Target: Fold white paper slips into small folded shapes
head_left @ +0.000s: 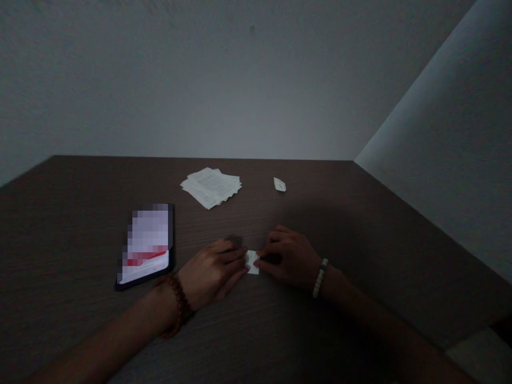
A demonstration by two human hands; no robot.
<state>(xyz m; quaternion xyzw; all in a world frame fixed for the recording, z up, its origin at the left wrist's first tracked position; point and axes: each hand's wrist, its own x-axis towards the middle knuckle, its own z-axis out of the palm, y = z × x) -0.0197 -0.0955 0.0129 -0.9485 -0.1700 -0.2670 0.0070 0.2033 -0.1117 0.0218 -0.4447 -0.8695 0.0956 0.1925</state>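
Note:
A small white piece of paper (pixel 252 262) with faint print lies on the dark wooden table between my two hands. My left hand (pixel 214 269), with a brown bead bracelet at the wrist, holds its left edge under the fingertips and thumb. At the right edge, the thumb and bent forefinger of my right hand (pixel 290 257) pinch the paper. Its wrist carries a pale bead bracelet. Part of the paper is hidden beneath the fingers on both sides.
A loose stack of printed paper sheets (pixel 211 186) lies farther back on the table (pixel 100 181). To its right is a small folded paper (pixel 279 184). A phone or tablet (pixel 146 242) with a lit, blurred screen sits left of my left hand. Behind stands a grey wall (pixel 200 80).

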